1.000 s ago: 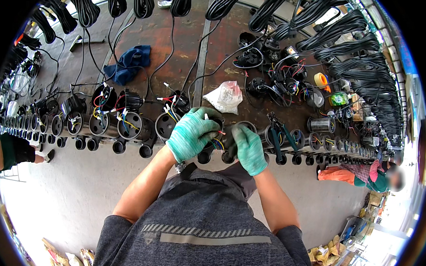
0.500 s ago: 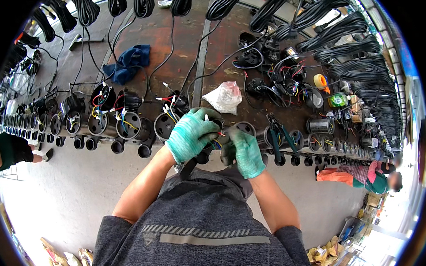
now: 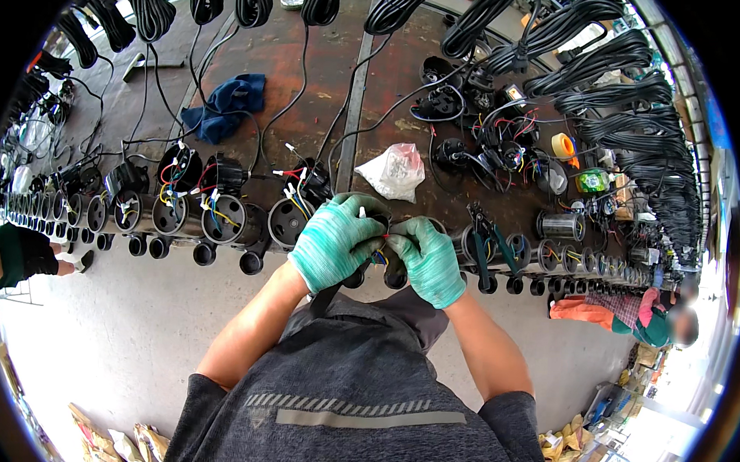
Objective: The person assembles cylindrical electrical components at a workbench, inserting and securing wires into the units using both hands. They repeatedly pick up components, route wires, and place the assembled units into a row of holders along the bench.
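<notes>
At the centre of the frame, the gloved left hand (image 3: 334,244) and gloved right hand (image 3: 430,260) both curl closed around a black cylindrical housing (image 3: 383,268) with coloured wires (image 3: 381,249), at the workbench (image 3: 310,82) edge, below a clear plastic bag (image 3: 397,170).

Daylight lit my view evenly and brightly, with no hard shadows on the pale floor (image 3: 139,321). The lower right rim was washed out to near white, where glare swallowed detail. The fisheye bent the workbench (image 3: 310,90) edge into a curve and squeezed everything near the black circular border. My gloved left hand (image 3: 330,244) and right hand (image 3: 428,261) sat sharp at centre; things towards the rim looked small and soft.
</notes>
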Demonstrator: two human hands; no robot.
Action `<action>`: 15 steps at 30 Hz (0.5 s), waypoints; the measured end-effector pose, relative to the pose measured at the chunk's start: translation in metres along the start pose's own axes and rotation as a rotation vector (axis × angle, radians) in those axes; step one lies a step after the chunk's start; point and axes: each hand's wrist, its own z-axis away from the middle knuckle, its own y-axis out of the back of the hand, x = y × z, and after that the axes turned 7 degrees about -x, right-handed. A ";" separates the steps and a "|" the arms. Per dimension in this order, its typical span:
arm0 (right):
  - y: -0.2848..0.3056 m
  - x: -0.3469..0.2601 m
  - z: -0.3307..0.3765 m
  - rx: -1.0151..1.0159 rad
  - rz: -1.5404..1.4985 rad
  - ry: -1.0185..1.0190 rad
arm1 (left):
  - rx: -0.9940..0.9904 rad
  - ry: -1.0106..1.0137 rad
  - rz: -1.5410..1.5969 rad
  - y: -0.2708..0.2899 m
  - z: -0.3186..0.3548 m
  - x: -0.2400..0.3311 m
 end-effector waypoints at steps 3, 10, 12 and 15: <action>0.023 -0.031 -0.010 -0.205 -0.367 -0.416 | 0.033 0.058 -0.015 -0.004 0.001 0.004; 0.067 0.093 -0.133 -0.100 0.723 -0.015 | 0.027 0.072 -0.045 -0.007 -0.003 0.006; 0.060 0.129 -0.176 -0.314 0.812 -0.187 | 0.051 0.064 -0.038 -0.008 -0.002 0.003; 0.034 0.170 -0.216 -0.431 0.942 -0.337 | 0.075 0.061 -0.037 -0.009 -0.001 0.003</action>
